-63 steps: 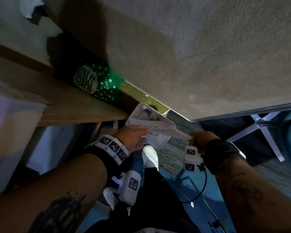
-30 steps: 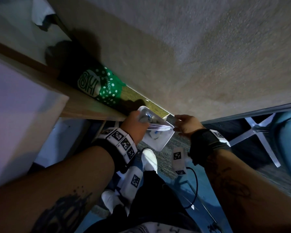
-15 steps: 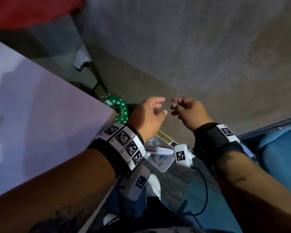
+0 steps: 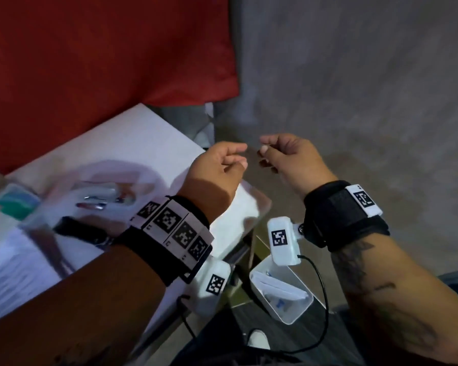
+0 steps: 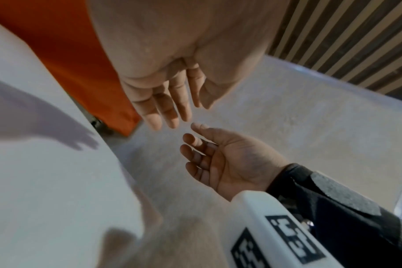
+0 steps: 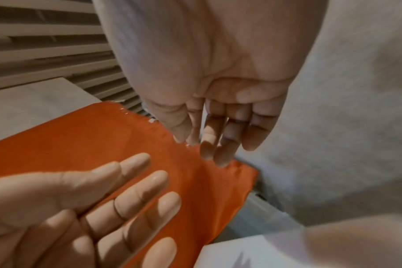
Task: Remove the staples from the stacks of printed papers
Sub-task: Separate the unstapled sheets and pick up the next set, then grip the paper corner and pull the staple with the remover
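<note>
My left hand (image 4: pixel 242 154) and right hand (image 4: pixel 262 151) hover side by side just past the corner of the white table (image 4: pixel 143 143), fingertips almost meeting. Both have relaxed fingers and hold nothing. The left wrist view shows the left hand (image 5: pixel 168 108) above the right hand's bare palm (image 5: pixel 230 163). In the right wrist view the right hand (image 6: pixel 209 141) hangs over the left hand (image 6: pixel 117 199). Folded printed papers (image 4: pixel 278 287) lie in a white bin (image 4: pixel 296 318) on the floor below my right wrist. A blurred stack of papers (image 4: pixel 8 262) lies on the table at far left.
A clear tray (image 4: pixel 64 186) holding small metallic items sits on the table, with a black tool (image 4: pixel 82 231) in front of it. A red panel (image 4: pixel 103 62) rises behind the table and a grey wall (image 4: pixel 354 88) stands to the right. A cable hangs from my right wrist.
Both hands left the papers in the floor bin and rose empty to table height. The view lifted from under the table to its top.
</note>
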The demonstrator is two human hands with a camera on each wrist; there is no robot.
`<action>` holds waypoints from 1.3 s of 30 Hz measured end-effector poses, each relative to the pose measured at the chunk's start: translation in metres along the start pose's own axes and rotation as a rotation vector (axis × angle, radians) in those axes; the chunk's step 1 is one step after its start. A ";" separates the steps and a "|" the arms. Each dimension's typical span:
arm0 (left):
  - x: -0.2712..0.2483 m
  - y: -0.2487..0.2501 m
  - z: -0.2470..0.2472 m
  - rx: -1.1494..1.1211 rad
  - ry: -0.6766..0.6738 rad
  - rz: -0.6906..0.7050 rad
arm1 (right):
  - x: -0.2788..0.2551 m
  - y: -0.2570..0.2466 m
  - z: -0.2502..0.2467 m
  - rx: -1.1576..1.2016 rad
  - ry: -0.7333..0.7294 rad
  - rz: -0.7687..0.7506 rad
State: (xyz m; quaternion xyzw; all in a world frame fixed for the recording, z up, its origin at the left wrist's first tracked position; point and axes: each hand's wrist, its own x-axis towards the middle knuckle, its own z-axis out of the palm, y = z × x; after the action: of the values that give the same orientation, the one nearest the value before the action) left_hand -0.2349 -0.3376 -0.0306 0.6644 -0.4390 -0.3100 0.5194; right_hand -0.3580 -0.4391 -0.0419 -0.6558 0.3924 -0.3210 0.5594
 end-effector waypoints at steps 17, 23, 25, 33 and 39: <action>-0.173 -0.051 -0.300 0.277 0.597 -0.364 | -0.058 -0.089 0.289 -0.290 -0.677 -0.136; -0.217 -0.083 -0.332 0.188 0.581 -0.584 | -0.074 -0.072 0.344 -0.644 -0.798 -0.111; -0.226 -0.096 -0.338 0.164 0.566 -0.645 | -0.076 -0.069 0.353 -0.768 -0.817 -0.135; -0.250 -0.134 -0.348 -0.010 0.503 -0.683 | -0.089 -0.065 0.370 -0.884 -0.711 -0.104; -0.259 -0.138 -0.351 0.153 0.372 -0.597 | -0.109 -0.063 0.378 -0.750 -0.500 -0.110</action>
State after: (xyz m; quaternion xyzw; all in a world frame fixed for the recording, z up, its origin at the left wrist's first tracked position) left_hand -0.0039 0.0544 -0.0805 0.8455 -0.1454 -0.2878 0.4257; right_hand -0.0764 -0.1575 -0.0419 -0.8903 0.2990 -0.0179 0.3429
